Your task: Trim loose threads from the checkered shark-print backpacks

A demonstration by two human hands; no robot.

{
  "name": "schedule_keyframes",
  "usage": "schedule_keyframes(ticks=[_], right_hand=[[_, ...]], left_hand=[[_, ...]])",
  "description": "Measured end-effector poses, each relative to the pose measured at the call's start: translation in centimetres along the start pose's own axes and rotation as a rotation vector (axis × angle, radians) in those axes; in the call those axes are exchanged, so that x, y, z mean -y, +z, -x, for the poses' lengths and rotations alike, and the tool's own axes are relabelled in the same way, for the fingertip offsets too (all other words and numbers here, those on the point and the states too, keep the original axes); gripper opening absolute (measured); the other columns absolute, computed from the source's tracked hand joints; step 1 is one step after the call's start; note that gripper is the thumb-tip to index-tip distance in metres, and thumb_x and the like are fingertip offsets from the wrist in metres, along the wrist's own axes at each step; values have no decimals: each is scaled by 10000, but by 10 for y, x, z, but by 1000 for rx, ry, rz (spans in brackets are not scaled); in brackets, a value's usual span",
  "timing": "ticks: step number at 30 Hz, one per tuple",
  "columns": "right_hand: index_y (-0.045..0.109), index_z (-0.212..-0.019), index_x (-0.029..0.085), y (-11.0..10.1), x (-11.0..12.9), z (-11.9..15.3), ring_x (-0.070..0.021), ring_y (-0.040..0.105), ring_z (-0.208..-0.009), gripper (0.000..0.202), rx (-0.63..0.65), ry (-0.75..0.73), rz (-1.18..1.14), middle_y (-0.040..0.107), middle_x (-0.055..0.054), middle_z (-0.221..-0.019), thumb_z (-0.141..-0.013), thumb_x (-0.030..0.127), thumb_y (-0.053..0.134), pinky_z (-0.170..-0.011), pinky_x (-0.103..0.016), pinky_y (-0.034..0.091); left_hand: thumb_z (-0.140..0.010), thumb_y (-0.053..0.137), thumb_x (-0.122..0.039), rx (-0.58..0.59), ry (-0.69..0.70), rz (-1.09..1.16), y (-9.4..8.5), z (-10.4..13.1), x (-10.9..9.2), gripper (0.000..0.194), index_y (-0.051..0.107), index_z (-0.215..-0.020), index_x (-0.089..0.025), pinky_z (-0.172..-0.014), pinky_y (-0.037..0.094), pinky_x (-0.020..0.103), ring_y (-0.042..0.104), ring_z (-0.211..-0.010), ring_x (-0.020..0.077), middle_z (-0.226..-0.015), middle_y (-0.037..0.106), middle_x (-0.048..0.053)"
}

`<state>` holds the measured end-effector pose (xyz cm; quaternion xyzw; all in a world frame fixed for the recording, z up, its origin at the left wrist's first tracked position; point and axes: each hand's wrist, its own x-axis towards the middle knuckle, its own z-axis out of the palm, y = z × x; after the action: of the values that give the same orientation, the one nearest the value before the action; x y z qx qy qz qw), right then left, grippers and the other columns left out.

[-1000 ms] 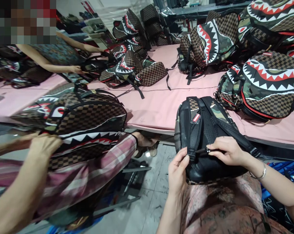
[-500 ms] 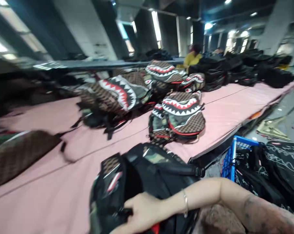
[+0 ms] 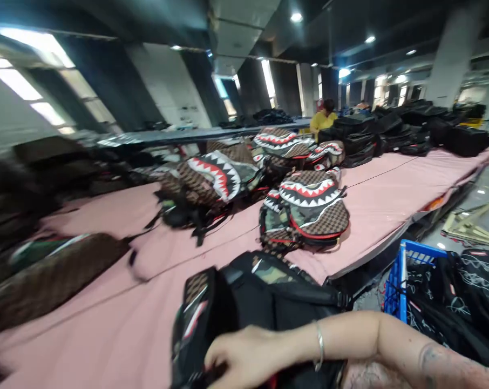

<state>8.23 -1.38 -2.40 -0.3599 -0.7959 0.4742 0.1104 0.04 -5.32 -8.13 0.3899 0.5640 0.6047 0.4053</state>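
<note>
A black backpack (image 3: 260,302) with camouflage and brown checkered parts lies at the near edge of the pink-covered table (image 3: 155,335), its shoulder straps facing up. My right hand (image 3: 244,356), with a bracelet on the wrist, reaches in from the right over the pack. Its fingers are closed around a black strap at the pack's lower left. My left hand does not show. Just beyond the pack sits a checkered backpack (image 3: 315,208) with a shark-mouth print.
More shark-print backpacks (image 3: 216,178) lie further back, and a brown bag (image 3: 62,275) at the left. Black bags (image 3: 358,135) are piled near a person in yellow (image 3: 323,119). A blue crate (image 3: 397,281) of black bags stands at the right.
The view has shifted, so the table and bags appear lower and further right. My right hand keeps its grip on the strap of the black backpack.
</note>
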Motion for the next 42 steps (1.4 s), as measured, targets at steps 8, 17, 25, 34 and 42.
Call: schedule_keyframes(ticks=[8,17,25,34,42], right_hand=[[545,-925,190,28,-39,21,-133,527,-716,148,-548,-324,-46,573,-18,-834,-805,275,530,-656,-250,433],[544,-992,174,47,-43,19,-182,561,-804,155,-492,-617,212,604,-75,-864,-850,205,488,-709,-318,476],[572,-918,166,44,-41,16,-179,581,-762,115,-516,-629,282,618,-69,-815,-859,208,483,-694,-309,479],[546,-997,163,46,-39,18,-186,577,-833,157,-535,-678,342,620,-78,-869,-857,197,485,-728,-314,481],[570,-902,176,46,-33,16,-178,580,-760,125,-525,-639,316,619,-63,-787,-860,188,453,-699,-306,472]], left_hand=[[-512,752,-365,-289,-335,413,-75,62,-7,320,699,-725,-132,-779,491,335,648,-782,216,-774,707,78],[-531,766,-268,-239,-324,610,-69,65,-13,267,700,-746,-124,-677,485,244,646,-714,169,-764,708,64],[-595,733,-268,-250,-326,576,-67,67,-10,216,699,-752,-123,-692,465,228,622,-687,137,-748,700,51],[-610,718,-258,-264,-294,553,-64,67,-5,195,694,-737,-113,-667,453,225,599,-659,128,-759,692,60],[-636,698,-319,-272,-289,507,-63,67,-3,241,676,-765,-117,-683,457,255,607,-700,156,-760,680,56]])
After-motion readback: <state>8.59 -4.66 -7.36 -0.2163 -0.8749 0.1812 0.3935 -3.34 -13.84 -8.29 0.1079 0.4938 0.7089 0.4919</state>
